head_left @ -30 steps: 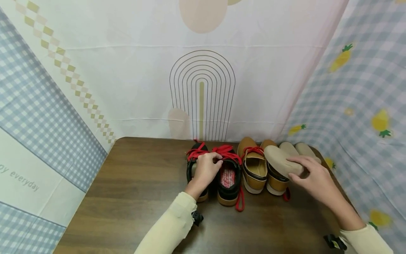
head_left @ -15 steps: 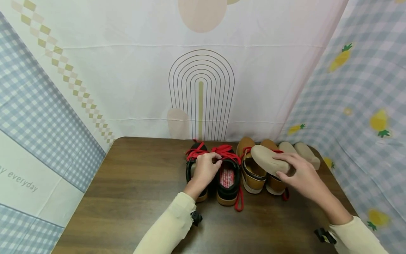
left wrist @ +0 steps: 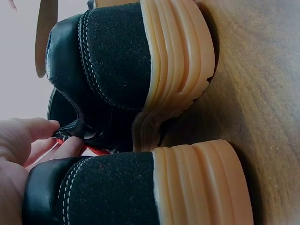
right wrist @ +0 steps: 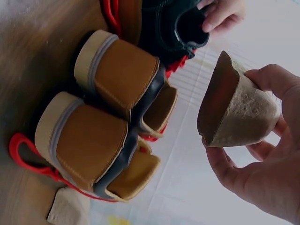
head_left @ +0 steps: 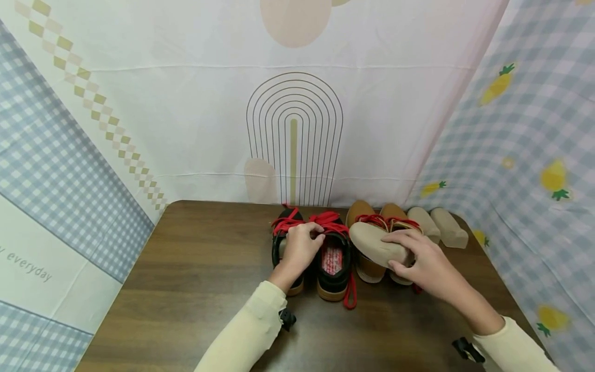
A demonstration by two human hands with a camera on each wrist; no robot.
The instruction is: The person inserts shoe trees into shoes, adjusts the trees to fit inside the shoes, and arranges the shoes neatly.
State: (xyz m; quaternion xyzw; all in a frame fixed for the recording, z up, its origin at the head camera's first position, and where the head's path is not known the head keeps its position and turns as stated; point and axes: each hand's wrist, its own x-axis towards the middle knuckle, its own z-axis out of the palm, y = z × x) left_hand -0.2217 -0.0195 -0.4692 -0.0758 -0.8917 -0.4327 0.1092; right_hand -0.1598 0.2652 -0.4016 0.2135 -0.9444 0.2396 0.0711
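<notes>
My left hand (head_left: 299, 248) pinches the edge of the right black shoe (head_left: 332, 281) at its opening, by the red laces; in the left wrist view thumb and fingers (left wrist: 40, 129) meet on that dark edge. The left black shoe (left wrist: 103, 192) stands beside it, partly behind my hand in the head view. My right hand (head_left: 427, 266) grips the heel end of a beige shoe insert (head_left: 376, 245), held tilted above the brown shoes. In the right wrist view the insert (right wrist: 248, 115) is clear of both brown shoes (right wrist: 126, 70).
Two more beige inserts (head_left: 448, 227) lie at the table's back right corner. A red lace loop (head_left: 351, 297) hangs behind the right black shoe onto the wooden table (head_left: 195, 268). Patterned cloth (head_left: 200, 129) stands behind and at both sides.
My right hand has carried the beige insert leftward, from over the right brown shoe's side to over the left brown shoe, close to the black shoe. My left hand has kept its place.
</notes>
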